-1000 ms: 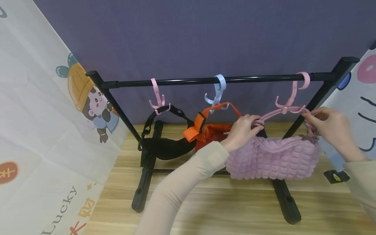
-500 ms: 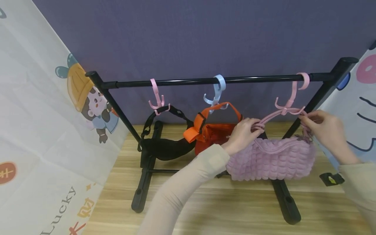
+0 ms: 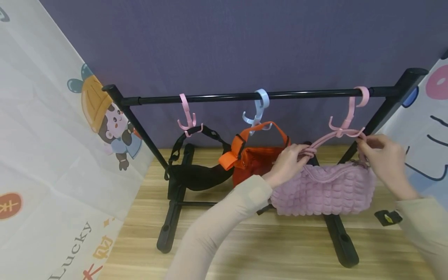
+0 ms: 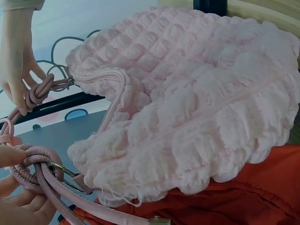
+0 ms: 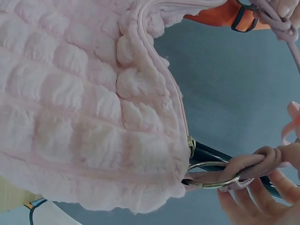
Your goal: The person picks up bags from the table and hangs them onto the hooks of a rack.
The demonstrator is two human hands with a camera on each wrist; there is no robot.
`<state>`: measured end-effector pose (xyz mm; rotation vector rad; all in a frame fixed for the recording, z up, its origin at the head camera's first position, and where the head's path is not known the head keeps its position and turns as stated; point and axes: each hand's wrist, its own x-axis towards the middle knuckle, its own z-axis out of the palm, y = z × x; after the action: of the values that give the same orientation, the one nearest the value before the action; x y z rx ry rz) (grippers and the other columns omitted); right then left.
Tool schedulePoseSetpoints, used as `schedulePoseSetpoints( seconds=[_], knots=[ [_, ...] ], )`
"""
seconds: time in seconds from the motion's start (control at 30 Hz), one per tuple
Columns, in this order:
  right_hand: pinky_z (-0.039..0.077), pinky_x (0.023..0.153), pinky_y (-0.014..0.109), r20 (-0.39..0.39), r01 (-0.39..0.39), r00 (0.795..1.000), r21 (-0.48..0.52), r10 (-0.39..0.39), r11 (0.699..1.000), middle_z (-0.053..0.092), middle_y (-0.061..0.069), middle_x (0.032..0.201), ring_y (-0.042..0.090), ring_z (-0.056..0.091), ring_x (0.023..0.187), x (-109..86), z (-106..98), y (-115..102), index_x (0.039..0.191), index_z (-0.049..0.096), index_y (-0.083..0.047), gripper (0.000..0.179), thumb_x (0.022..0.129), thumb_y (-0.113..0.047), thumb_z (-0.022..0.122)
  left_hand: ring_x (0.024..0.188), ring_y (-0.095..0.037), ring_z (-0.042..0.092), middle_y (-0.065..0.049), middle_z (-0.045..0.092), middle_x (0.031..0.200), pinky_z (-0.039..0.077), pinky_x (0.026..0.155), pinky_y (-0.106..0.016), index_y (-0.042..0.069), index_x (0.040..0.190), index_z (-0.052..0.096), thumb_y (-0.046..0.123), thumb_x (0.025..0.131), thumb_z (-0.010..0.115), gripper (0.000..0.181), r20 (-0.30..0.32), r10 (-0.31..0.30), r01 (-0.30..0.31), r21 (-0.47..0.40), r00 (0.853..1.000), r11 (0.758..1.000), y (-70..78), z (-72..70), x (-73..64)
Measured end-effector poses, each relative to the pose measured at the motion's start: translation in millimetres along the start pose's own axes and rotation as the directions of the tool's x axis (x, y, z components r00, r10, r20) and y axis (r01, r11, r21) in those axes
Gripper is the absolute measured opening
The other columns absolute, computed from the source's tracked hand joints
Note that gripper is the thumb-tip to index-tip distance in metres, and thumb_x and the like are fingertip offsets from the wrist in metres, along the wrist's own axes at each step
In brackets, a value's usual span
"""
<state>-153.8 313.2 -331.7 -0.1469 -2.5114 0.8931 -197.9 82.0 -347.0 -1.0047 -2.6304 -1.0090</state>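
Note:
A puffy pink handbag (image 3: 325, 190) hangs by its strap (image 3: 323, 139) from the right pink hook (image 3: 347, 116). My left hand (image 3: 288, 161) pinches the strap near its left knot; the left wrist view shows that knot (image 4: 40, 161) beside a metal ring. On the other side, my right hand (image 3: 383, 157) holds the strap's right end just below the hook. In the right wrist view the right knot (image 5: 258, 164) joins a gold ring (image 5: 213, 176) at the bag's corner, with my right fingers (image 5: 262, 201) around it.
An orange bag (image 3: 257, 159) hangs from a blue hook (image 3: 259, 107), partly behind my left hand. A black bag (image 3: 199, 177) hangs from the left pink hook (image 3: 187, 114). The black rack (image 3: 220, 97) stands on a wood-grain surface (image 3: 280, 249), before a dark cloth wall (image 3: 224, 46).
My right hand has shifted left and slightly down with its end of the strap, and the handbag's right end has moved left. My left hand has lowered slightly, still holding the strap.

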Motion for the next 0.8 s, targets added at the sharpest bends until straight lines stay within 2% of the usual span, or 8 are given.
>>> schedulePoseSetpoints(
  seconds=[0.13, 0.23, 0.27, 0.37, 0.47, 0.5, 0.67, 0.8],
  knots=[
    [0.029, 0.059, 0.007, -0.045, 0.027, 0.999, 0.024, -0.026, 0.999, 0.057, 0.026, 0.096, -0.02, 0.035, 0.064, -4.0, 2.9, -1.7, 0.106, 0.056, 0.006, 0.035, 0.088, -0.023, 0.051, 0.096, -0.009, 0.053, -0.001, 0.058, 0.105, 0.037, 0.083, -0.01, 0.01, 0.119, 0.055, 0.019, 0.088, 0.054, 0.032, -0.026, 0.006, -0.007, -0.019, 1.0, 1.0, -2.0, -2.6, -5.6],
    [0.029, 0.058, 0.003, -0.084, 0.055, 0.995, 0.031, -0.052, 0.998, 0.059, 0.011, 0.089, -0.023, 0.035, 0.065, -6.0, 4.5, -3.0, 0.106, 0.056, 0.006, 0.033, 0.087, -0.021, 0.053, 0.096, -0.009, 0.053, -0.002, 0.056, 0.105, 0.037, 0.083, -0.01, 0.009, 0.12, 0.054, 0.019, 0.088, 0.054, 0.034, -0.052, 0.031, -0.032, -0.01, 0.998, 0.999, -3.8, -4.1, -9.5],
    [0.029, 0.058, 0.002, -0.09, 0.06, 0.994, 0.033, -0.056, 0.998, 0.058, 0.01, 0.089, -0.024, 0.035, 0.065, -6.4, 4.7, -3.3, 0.106, 0.056, 0.006, 0.032, 0.087, -0.021, 0.053, 0.096, -0.01, 0.053, -0.002, 0.056, 0.105, 0.037, 0.084, -0.01, 0.008, 0.12, 0.054, 0.019, 0.088, 0.055, 0.034, -0.061, 0.044, -0.044, -0.006, 0.997, 0.999, -4.3, -4.5, -10.7],
    [0.029, 0.056, 0.001, -0.078, 0.051, 0.996, 0.031, -0.048, 0.998, 0.058, 0.012, 0.092, -0.025, 0.035, 0.065, -7.1, 3.9, -4.1, 0.108, 0.055, 0.006, 0.034, 0.088, -0.021, 0.052, 0.098, -0.01, 0.052, -0.003, 0.055, 0.107, 0.036, 0.085, -0.01, 0.008, 0.121, 0.053, 0.017, 0.088, 0.054, 0.034, -0.076, 0.051, -0.052, -0.006, 0.996, 0.999, -6.1, -5.6, -14.0],
    [0.028, 0.055, -0.001, -0.047, 0.029, 0.999, 0.02, -0.028, 0.999, 0.055, 0.028, 0.102, -0.026, 0.032, 0.064, -7.7, 2.0, -4.4, 0.112, 0.052, 0.007, 0.036, 0.089, -0.022, 0.049, 0.099, -0.01, 0.05, -0.003, 0.054, 0.109, 0.036, 0.086, -0.011, 0.01, 0.121, 0.053, 0.016, 0.089, 0.052, 0.032, -0.082, 0.05, -0.051, -0.018, 0.995, 0.999, -7.7, -6.6, -17.3],
    [0.027, 0.056, -0.001, -0.042, 0.023, 0.999, 0.015, -0.022, 1.0, 0.054, 0.029, 0.104, -0.025, 0.031, 0.065, -8.0, 1.5, -4.5, 0.113, 0.051, 0.007, 0.037, 0.09, -0.022, 0.048, 0.1, -0.01, 0.05, -0.002, 0.053, 0.11, 0.036, 0.086, -0.012, 0.011, 0.121, 0.053, 0.016, 0.089, 0.052, 0.032, -0.083, 0.045, -0.047, -0.024, 0.996, 0.999, -8.4, -7.0, -18.4],
    [0.026, 0.061, 0.0, -0.063, -0.002, 0.998, 0.013, 0.003, 1.0, 0.052, 0.025, 0.109, -0.02, 0.029, 0.074, -11.1, 0.3, -7.5, 0.118, 0.048, 0.006, 0.038, 0.089, -0.02, 0.046, 0.098, -0.012, 0.05, -0.003, 0.053, 0.11, 0.037, 0.082, -0.013, 0.011, 0.12, 0.054, 0.015, 0.088, 0.052, 0.032, -0.112, 0.042, -0.045, -0.023, 0.993, 0.999, -11.4, -9.8, -25.9],
    [0.027, 0.061, 0.001, -0.12, -0.045, 0.992, 0.016, 0.047, 0.999, 0.053, 0.019, 0.107, -0.019, 0.031, 0.074, -14.8, 0.4, -14.0, 0.119, 0.049, 0.002, 0.037, 0.088, -0.018, 0.046, 0.092, -0.013, 0.051, -0.005, 0.054, 0.11, 0.038, 0.075, -0.013, 0.008, 0.117, 0.056, 0.013, 0.087, 0.054, 0.031, -0.157, 0.061, -0.063, -0.006, 0.986, 0.998, -13.2, -12.8, -32.7]
  ],
)
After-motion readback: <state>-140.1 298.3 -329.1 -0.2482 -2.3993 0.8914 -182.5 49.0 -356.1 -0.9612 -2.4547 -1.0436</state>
